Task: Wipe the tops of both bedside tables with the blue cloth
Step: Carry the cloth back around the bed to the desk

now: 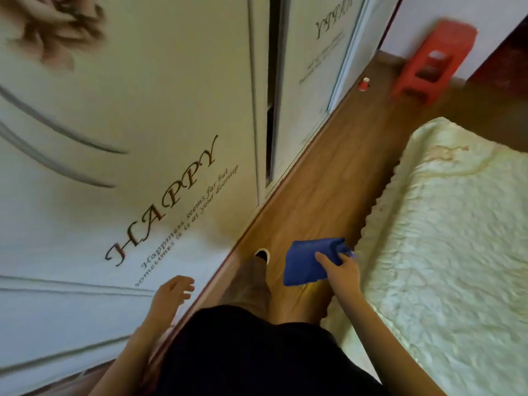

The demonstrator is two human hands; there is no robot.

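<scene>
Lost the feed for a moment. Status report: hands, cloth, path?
Right hand gripping folded blue cloth; left hand empty, open. No bedside table in view. Red stool and small red cup on floor ahead.

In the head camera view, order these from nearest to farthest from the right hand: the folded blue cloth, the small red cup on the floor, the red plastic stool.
1. Folded blue cloth: held in the right hand, above the wooden floor.
2. Small red cup: far ahead on the floor, beside the white wardrobe.
3. Red plastic stool: slightly beyond the cup, to its right, against the wall.
</scene>
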